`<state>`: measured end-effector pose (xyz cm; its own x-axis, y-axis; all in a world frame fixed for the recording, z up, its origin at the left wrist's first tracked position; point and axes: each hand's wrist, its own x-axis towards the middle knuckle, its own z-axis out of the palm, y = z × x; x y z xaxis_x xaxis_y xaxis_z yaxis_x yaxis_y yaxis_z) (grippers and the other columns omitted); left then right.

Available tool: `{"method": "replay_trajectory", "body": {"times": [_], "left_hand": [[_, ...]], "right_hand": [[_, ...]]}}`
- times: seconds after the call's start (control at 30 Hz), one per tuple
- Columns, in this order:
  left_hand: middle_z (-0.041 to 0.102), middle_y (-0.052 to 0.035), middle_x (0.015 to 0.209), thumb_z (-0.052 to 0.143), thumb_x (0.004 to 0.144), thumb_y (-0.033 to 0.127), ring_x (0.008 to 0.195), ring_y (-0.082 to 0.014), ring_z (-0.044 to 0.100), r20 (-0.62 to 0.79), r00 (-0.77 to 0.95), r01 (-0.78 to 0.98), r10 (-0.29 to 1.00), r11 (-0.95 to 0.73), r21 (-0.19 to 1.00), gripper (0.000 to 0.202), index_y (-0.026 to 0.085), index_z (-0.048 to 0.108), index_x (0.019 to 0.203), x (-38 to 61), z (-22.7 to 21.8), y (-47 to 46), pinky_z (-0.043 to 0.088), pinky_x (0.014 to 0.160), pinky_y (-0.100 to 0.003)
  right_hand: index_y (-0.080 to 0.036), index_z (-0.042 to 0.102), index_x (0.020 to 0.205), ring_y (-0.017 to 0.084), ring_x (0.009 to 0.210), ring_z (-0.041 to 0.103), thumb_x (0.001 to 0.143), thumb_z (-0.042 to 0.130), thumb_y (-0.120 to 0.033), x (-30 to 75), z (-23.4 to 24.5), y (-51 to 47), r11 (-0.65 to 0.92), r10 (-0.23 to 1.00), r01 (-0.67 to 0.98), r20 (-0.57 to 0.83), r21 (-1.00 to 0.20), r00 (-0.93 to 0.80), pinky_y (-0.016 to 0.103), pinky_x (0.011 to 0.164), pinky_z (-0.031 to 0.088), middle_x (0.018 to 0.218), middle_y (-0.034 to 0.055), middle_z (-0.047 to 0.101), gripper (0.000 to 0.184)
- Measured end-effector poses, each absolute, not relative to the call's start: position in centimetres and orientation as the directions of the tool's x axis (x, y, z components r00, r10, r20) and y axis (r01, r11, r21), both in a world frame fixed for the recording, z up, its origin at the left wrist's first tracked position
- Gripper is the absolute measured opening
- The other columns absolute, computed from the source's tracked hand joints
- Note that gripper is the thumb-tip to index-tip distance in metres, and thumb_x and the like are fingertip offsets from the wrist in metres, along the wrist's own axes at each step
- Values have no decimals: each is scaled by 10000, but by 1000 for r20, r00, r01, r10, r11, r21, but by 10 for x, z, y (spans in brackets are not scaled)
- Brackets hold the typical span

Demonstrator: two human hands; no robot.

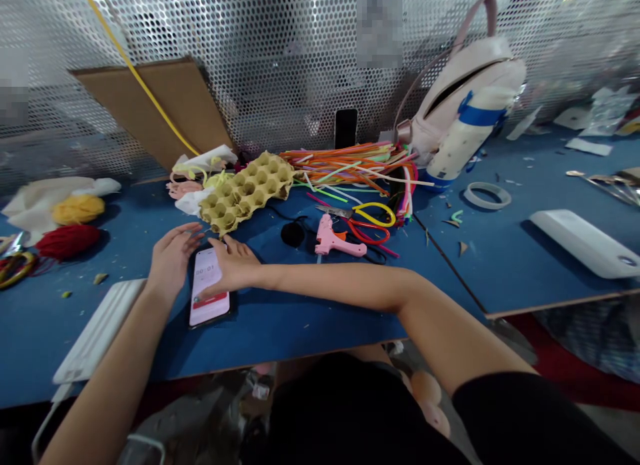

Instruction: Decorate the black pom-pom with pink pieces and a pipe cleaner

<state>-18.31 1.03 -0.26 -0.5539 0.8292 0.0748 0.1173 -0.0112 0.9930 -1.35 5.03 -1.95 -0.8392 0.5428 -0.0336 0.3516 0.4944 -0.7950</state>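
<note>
And there's the phone (210, 297) lying screen-up near the table's (295, 335) front edge, right hand (234, 268) open and laid lightly across it, left hand (173, 259) open just beside, neither gripping, pink glue gun (336, 239) beyond!

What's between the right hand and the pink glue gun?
In the head view, a black pom-pom sits on the table between the right hand and the pink glue gun.
</note>
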Motion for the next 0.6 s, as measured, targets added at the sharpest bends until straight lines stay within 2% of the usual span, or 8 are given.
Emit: {"method": "replay_trajectory", "body": {"times": [0.07,0.23,0.43,0.6], "left_hand": [[766,-119,1213,712,737,365,1064,-214,719,73,-547,103,834,-20,995,426,124,692,1089,-184,-3,10,563,1023,-370],[805,-68,1105,768,673,411,1068,-252,738,81,-544,79,835,-46,996,401,195,744,1010,-187,-6,11,575,980,-409],[835,10,1107,817,663,491,1279,-359,685,45,-506,78,862,-6,997,260,375,792,894,-186,-4,10,461,1142,-577],[836,-1,1109,813,660,458,1264,-349,689,51,-505,60,861,-24,998,278,342,796,912,-186,-6,10,436,1179,-569]], "right_hand": [[-177,70,1732,414,1697,1,594,977,-581,-15,-21,53,491,536,338,-28,-803,-844,556,1372,87,1811,263,-31,1510],[-196,112,1725,402,1699,40,624,976,-546,-16,-24,59,535,529,315,20,-784,-848,529,1371,136,1817,235,15,1443],[-182,101,1731,416,1695,54,632,985,-541,-14,-23,58,535,525,328,2,-778,-851,541,1366,157,1804,280,26,1456],[-192,105,1734,431,1691,65,642,981,-552,-13,-21,58,538,526,332,1,-774,-850,550,1358,176,1808,268,16,1446]]}}
